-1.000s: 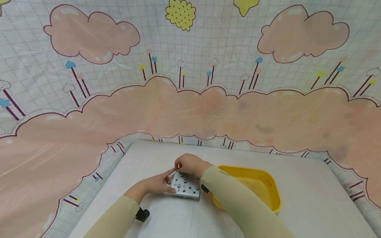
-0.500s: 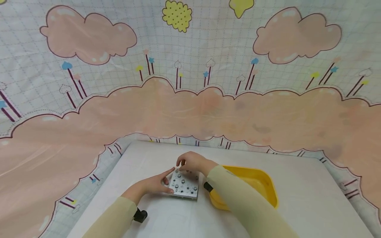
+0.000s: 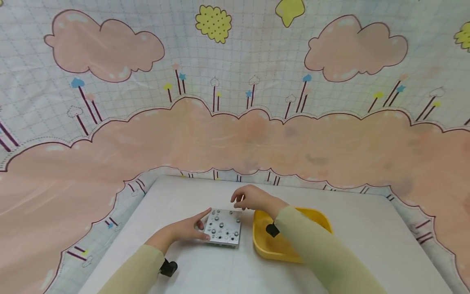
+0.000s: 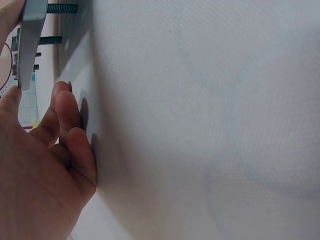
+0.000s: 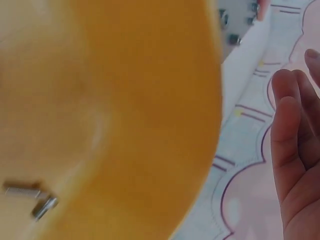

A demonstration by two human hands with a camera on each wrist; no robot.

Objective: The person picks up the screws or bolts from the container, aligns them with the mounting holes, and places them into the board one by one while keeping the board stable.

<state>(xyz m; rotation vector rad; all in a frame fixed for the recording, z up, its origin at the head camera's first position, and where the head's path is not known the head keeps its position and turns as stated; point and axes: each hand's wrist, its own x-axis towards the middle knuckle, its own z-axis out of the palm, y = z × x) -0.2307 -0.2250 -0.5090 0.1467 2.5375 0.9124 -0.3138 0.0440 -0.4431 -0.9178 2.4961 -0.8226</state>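
Observation:
A silver metal plate (image 3: 228, 222) lies face up on the white table, with bolt heads and holes over its top. Black threaded bolts (image 4: 62, 8) stick out of its underside in the left wrist view. My left hand (image 3: 183, 229) holds the plate by its left side, index fingertip at the far corner and thumb at the near one. The remaining fingers curl low by the table. My right hand (image 3: 253, 198) hovers beyond the plate's far right corner, near the yellow tray (image 3: 273, 256), fingers loosely bent around nothing. Small metal bolts (image 5: 45, 206) lie in the tray.
The tray stands just right of the plate, partly covered by my right sleeve (image 3: 315, 241). A patterned curtain (image 3: 235, 139) hangs behind the table's far edge. Black wrist cameras (image 3: 169, 268) sit on both wrists.
My right hand has lifted off the plate's far left part and moved right, toward the tray. More bolt heads on the plate now show. The left hand keeps its hold.

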